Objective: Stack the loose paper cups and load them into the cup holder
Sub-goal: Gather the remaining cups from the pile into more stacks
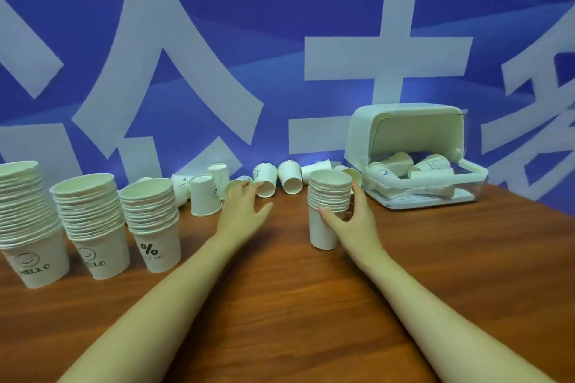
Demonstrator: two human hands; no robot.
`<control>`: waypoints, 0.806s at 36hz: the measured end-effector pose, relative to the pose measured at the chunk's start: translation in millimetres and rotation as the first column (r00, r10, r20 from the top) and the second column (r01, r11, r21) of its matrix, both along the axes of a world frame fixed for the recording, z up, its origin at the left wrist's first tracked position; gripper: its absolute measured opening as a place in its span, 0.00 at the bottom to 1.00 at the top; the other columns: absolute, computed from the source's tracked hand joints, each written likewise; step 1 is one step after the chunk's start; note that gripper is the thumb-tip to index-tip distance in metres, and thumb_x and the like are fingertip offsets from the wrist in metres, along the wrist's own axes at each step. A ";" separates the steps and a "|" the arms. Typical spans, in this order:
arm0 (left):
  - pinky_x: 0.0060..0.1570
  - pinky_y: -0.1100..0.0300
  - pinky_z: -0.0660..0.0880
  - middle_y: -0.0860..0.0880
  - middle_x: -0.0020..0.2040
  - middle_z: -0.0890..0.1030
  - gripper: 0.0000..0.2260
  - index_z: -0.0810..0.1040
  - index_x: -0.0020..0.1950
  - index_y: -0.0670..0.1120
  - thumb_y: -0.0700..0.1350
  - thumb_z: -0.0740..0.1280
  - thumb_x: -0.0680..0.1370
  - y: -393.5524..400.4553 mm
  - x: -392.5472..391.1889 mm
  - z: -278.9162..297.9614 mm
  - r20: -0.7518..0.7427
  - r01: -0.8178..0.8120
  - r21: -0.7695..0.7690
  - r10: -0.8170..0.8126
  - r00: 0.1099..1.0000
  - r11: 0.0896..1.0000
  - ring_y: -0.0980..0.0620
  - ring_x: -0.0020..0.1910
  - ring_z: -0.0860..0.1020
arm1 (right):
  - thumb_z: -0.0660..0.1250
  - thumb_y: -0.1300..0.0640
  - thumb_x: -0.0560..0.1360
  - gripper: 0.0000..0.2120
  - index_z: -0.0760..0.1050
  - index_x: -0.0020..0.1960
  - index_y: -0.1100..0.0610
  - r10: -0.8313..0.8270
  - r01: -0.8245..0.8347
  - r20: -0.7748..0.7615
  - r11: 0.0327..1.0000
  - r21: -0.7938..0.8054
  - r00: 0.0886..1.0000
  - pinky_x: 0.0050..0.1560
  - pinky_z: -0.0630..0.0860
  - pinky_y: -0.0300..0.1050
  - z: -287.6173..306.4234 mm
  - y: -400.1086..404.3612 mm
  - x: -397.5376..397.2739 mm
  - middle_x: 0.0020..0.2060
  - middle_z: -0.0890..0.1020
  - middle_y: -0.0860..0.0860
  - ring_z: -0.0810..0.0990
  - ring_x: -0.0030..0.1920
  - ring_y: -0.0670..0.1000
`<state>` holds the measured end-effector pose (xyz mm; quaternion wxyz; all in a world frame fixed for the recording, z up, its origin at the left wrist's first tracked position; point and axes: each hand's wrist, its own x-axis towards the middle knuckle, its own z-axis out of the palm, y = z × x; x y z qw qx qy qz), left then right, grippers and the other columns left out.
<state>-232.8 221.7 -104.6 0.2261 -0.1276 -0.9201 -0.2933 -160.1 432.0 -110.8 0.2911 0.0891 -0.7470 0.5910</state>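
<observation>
Nearest, two bare forearms reach forward over the wooden bench (280,305). The right hand (351,224) grips a narrow stack of nested cups (328,199) standing on the bench, thumb on the near side and fingers (357,193) curled round the far side just under the rims, probably to steady it while another cup is brought over. The left hand (245,211) stretches further, its fingers spread and relaxed, tips touching a small cup lying on its side (236,188); it does not appear to have closed on it yet.

To the left, three wider stacks (93,221) stand upright in a row, apparently sorted by size and set aside out of the working space. Behind the hands, loose cups (289,177) are strewn along the foot of the blue printed backdrop (217,56), some upright, most tipped over, within easy reach for gathering.

At the far right sits the cup holder (404,130), its white lid swung up and a few cups lying loosely in its clear tray, so no stack looks properly loaded yet.
</observation>
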 end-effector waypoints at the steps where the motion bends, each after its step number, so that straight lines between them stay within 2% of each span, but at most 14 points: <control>1: 0.70 0.51 0.62 0.45 0.70 0.67 0.24 0.69 0.72 0.48 0.52 0.67 0.77 -0.4 -10.3 0.1 -0.011 -0.037 -0.039 0.037 0.999 0.999 0.46 0.71 0.64 | 0.76 0.54 0.71 0.29 0.65 0.62 0.34 -0.007 0.007 -0.008 1.000 0.009 1.000 0.58 0.73 0.35 -0.8 0.9 -3.1 0.55 0.76 0.32 0.74 0.58 0.31; 4: 0.68 0.48 0.63 0.40 0.70 0.66 0.29 0.67 0.73 0.46 0.52 0.70 0.75 -1.8 -39.5 -1.3 -0.025 -0.155 0.035 0.156 0.987 0.987 0.42 0.70 0.65 | 0.76 0.53 0.70 0.31 0.64 0.61 0.30 0.012 -0.012 -0.031 1.000 0.027 0.999 0.59 0.73 0.34 2.2 -0.6 -3.4 0.55 0.74 0.25 0.73 0.60 0.32; 6: 0.69 0.45 0.64 0.39 0.71 0.65 0.32 0.65 0.75 0.48 0.52 0.72 0.73 -2.0 -57.1 -4.2 -0.019 -0.229 0.098 0.232 0.972 0.968 0.40 0.71 0.63 | 0.76 0.50 0.70 0.31 0.63 0.64 0.31 0.022 -0.019 -0.053 0.999 0.047 0.998 0.61 0.74 0.38 2.1 -1.4 -3.8 0.59 0.74 0.27 0.72 0.63 0.34; 9: 0.67 0.43 0.65 0.38 0.72 0.63 0.36 0.63 0.76 0.48 0.54 0.73 0.72 -0.8 -75.3 -9.9 0.024 -0.295 0.021 0.295 0.955 0.955 0.38 0.72 0.62 | 0.75 0.46 0.69 0.32 0.62 0.66 0.32 0.032 -0.028 -0.053 0.997 0.078 0.998 0.64 0.74 0.45 -2.2 -1.2 -6.5 0.64 0.73 0.34 0.71 0.65 0.35; 12: 0.60 0.43 0.70 0.38 0.68 0.67 0.34 0.63 0.75 0.48 0.51 0.72 0.71 -2.5 -87.9 -17.9 0.078 -0.330 -0.054 0.334 0.939 0.942 0.36 0.66 0.68 | 0.75 0.47 0.69 0.35 0.62 0.70 0.35 0.040 -0.037 -0.046 0.997 0.061 0.998 0.65 0.74 0.45 -4.9 0.3 -10.2 0.65 0.73 0.35 0.71 0.65 0.34; 14: 0.58 0.43 0.71 0.38 0.66 0.69 0.32 0.64 0.74 0.47 0.48 0.71 0.71 -5.9 -90.9 -21.3 0.080 -0.357 -0.029 0.358 0.930 0.934 0.34 0.63 0.69 | 0.75 0.48 0.70 0.34 0.64 0.71 0.40 0.056 -0.055 -0.052 0.998 0.033 0.997 0.64 0.75 0.44 -3.1 0.7 -10.3 0.64 0.74 0.36 0.71 0.64 0.34; 18: 0.56 0.43 0.71 0.36 0.62 0.72 0.30 0.66 0.70 0.44 0.49 0.70 0.71 -7.8 -79.0 -19.5 0.094 -0.402 0.099 0.393 0.915 0.910 0.34 0.60 0.71 | 0.75 0.49 0.71 0.31 0.65 0.69 0.41 0.066 -0.062 -0.076 0.997 0.056 0.995 0.61 0.74 0.36 4.7 2.5 -8.8 0.62 0.74 0.34 0.71 0.63 0.33; 21: 0.57 0.43 0.73 0.41 0.63 0.74 0.32 0.65 0.70 0.45 0.55 0.68 0.69 -7.0 -56.5 -12.8 0.099 -0.377 0.267 0.364 0.926 0.887 0.38 0.61 0.73 | 0.74 0.48 0.70 0.35 0.63 0.73 0.46 0.045 -0.045 -0.064 0.999 0.014 0.997 0.62 0.75 0.42 3.7 3.7 -11.8 0.64 0.75 0.38 0.73 0.64 0.37; 24: 0.53 0.50 0.72 0.44 0.63 0.74 0.32 0.60 0.72 0.47 0.51 0.67 0.70 -7.5 -29.0 -1.5 0.079 -0.282 0.442 0.277 0.958 0.851 0.42 0.56 0.75 | 0.75 0.48 0.69 0.36 0.62 0.73 0.47 0.024 -0.024 -0.018 1.000 -0.012 1.000 0.62 0.76 0.45 -0.7 4.1 -14.8 0.63 0.75 0.40 0.75 0.62 0.39; 26: 0.51 0.51 0.72 0.45 0.60 0.76 0.32 0.64 0.69 0.48 0.57 0.63 0.67 -11.0 -11.1 8.5 0.072 -0.210 0.563 0.206 0.976 0.799 0.44 0.53 0.76 | 0.76 0.48 0.69 0.34 0.63 0.70 0.44 0.018 -0.018 0.021 1.000 -0.020 1.000 0.61 0.76 0.45 -1.5 4.0 -14.9 0.60 0.76 0.40 0.75 0.60 0.40; 29: 0.60 0.43 0.74 0.48 0.60 0.75 0.27 0.69 0.63 0.53 0.60 0.62 0.66 -17.9 13.6 20.5 0.063 -0.100 0.723 0.079 0.995 0.683 0.46 0.58 0.76 | 0.75 0.52 0.71 0.30 0.65 0.67 0.43 0.079 -0.075 0.076 0.996 -0.057 0.994 0.57 0.75 0.35 0.2 -0.4 -12.2 0.57 0.77 0.40 0.76 0.57 0.38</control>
